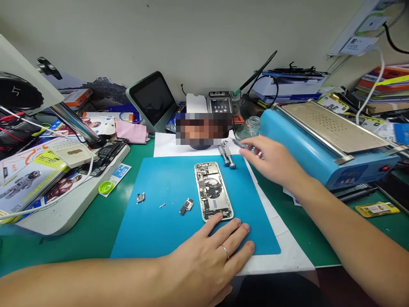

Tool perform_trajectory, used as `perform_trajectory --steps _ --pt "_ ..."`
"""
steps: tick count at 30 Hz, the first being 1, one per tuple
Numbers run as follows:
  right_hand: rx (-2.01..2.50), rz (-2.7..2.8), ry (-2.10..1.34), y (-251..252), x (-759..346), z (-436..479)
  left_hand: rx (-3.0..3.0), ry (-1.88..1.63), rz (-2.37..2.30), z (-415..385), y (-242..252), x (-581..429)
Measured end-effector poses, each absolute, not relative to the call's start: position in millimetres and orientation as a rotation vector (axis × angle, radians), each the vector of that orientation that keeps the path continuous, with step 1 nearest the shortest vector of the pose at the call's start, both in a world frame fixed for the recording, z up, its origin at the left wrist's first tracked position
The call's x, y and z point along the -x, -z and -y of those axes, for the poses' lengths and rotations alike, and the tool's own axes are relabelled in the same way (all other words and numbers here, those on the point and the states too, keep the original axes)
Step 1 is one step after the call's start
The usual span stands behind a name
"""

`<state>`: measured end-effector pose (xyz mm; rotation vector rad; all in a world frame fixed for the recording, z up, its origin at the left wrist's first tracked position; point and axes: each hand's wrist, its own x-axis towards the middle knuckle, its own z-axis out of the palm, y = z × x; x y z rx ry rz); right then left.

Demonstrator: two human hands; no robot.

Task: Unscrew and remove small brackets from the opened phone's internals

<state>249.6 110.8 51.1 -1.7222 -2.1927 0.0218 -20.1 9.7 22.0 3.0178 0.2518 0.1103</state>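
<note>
An opened phone (209, 199) lies on a blue mat (153, 234), a person's hands well apart. The left hand (207, 256) — a ring on one finger — lies open at the mat's near edge, its fingertips by the phone's lower end. The right hand (275, 164), fingers half curled, is beside thin tools (237, 142) beyond the mat's far right corner; whether it grips one cannot be told. Small parts (186, 206) dot the mat's left half.
</note>
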Motion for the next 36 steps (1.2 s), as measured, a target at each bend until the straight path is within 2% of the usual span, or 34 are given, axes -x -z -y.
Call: perform_trajectory --steps 4,12,16,23,27,36 --pt "2.049 2.119 0.062 -49 -268 -117 -3.011 -0.105 -0.243 -10 -23 21" --pt "2.049 2.119 0.096 -35 -270 -126 -2.995 -0.101 -0.251 -9 -23 22" --pt "1.941 1.999 0.153 -49 -270 -121 -2.992 -0.096 -0.253 -10 -25 22" --pt "1.431 1.65 0.37 -74 -258 -94 -2.986 -0.093 -0.258 -10 -26 22" --pt "1.163 1.732 0.225 -65 -244 -87 -2.989 -0.084 -0.267 -10 -27 22" --pt "1.005 2.011 -0.044 -45 -219 -80 -2.994 -0.095 -0.269 -11 -25 22"
